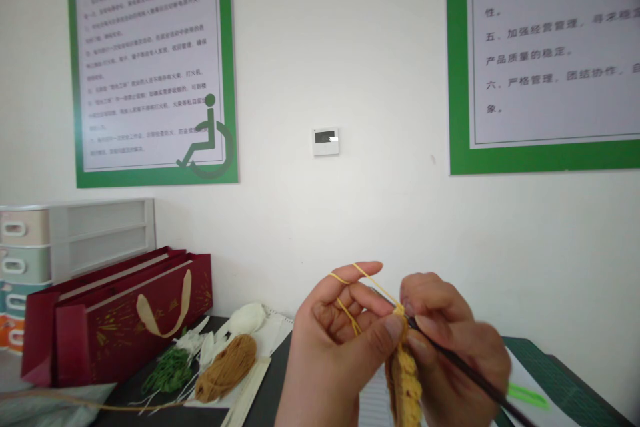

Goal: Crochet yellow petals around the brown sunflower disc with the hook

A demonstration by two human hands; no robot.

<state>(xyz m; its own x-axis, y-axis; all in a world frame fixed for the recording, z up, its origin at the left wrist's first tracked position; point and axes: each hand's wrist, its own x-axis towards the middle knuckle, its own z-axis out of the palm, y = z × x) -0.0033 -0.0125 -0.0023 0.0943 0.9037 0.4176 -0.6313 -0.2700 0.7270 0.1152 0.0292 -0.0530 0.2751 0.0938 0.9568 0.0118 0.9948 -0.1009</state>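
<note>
My left hand (350, 340) pinches the top edge of a yellow and brown crochet piece (410, 390) between thumb and fingers. Yellow yarn (376, 280) is wound over its raised index finger and runs taut down to the stitches. In my right hand (453, 340) is a crochet hook with a dark handle (467, 368), slanting down to the lower right. The hook's tip is at the top of the piece, close to my left fingertips, and is partly hidden. The lower end of the piece hangs below the hands and leaves the frame.
Left on the dark table are a brown yarn ball (227, 368), green yarn (170, 368), white yarn (247, 318) and dark red gift bags (145, 320). Plastic drawers (27, 263) stand behind them. A green cutting mat (560, 373) and a bright green item (529, 395) lie right.
</note>
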